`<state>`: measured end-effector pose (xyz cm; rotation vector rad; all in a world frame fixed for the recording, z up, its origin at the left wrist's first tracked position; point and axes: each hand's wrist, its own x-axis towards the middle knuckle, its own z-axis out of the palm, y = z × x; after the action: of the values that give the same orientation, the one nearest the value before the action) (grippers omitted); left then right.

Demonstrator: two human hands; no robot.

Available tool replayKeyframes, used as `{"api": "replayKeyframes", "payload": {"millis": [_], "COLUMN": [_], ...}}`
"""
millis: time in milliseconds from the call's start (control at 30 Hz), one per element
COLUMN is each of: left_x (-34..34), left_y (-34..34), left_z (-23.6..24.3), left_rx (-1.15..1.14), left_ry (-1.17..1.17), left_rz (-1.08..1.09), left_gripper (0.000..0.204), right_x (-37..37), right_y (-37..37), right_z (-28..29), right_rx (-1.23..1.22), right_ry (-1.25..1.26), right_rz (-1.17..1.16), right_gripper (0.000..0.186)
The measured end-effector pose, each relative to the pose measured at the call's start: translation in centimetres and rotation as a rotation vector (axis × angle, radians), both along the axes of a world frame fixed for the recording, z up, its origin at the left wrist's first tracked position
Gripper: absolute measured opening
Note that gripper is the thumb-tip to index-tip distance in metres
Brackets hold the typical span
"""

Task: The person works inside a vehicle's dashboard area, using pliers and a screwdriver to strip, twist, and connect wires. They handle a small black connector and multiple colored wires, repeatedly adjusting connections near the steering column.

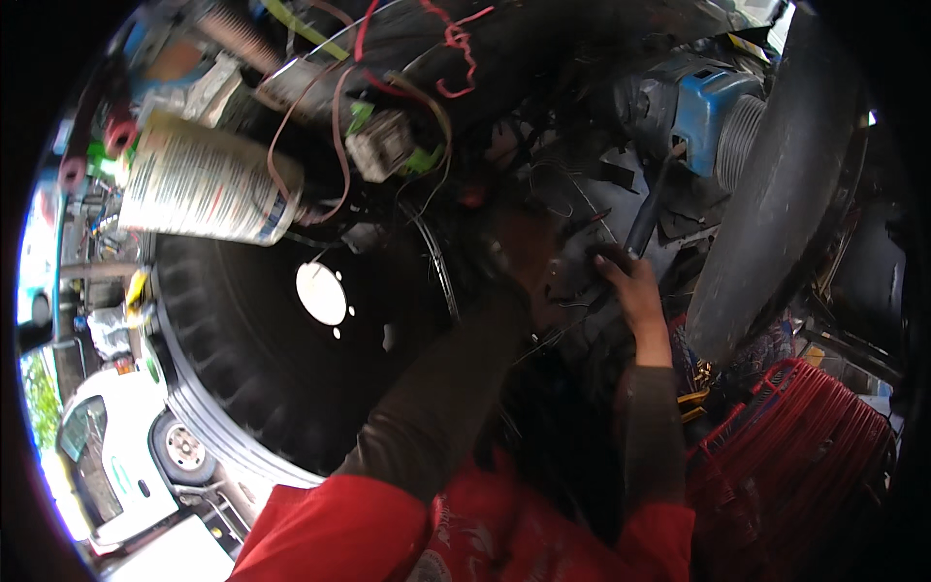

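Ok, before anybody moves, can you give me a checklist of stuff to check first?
1. Right hand has the dark bar: ok, its fingers look closed around the lower end.
2. Left hand easy to see: not ok, it is dark and blurred.
3. Left hand holding something: cannot tell, shadow hides its fingers.
4. Right hand away from the big tyre: ok, the tyre is well to the left.
5. Curly red wire away from the right hand: ok, it hangs near the top, apart from it.
6. Pale canister closed: cannot tell.
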<state>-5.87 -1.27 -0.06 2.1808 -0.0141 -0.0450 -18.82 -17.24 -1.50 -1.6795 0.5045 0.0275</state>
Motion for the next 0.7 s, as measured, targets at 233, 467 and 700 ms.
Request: {"api": "replayKeyframes", "payload": {"millis": [233,467,700], "left_x": [6.6,4.4,3.5], "left_y": [-1.0,0.1,1.7], "left_z": [-2.4,-1.0,0.3], "left_rx": [0.274,-0.032,-0.176], "left_ry": [-0.357,-0.140,0.068], "left_rz": [-0.236,-0.277,-0.257], "left_gripper": [0.019,0.017,0.023], "right_x": [-4.5,-1.9,11.8], "right_y": [-1.4,1.8,3.0], "right_z": [-0.4,-1.0,-3.6], "right_rx": [0.379,0.575,-0.187], "right_ry": [-0.026,-0.010,-0.237], "right_rz": [-0.298,-0.274,0.340], "right_gripper": [0.039,0.044,0.039]}}
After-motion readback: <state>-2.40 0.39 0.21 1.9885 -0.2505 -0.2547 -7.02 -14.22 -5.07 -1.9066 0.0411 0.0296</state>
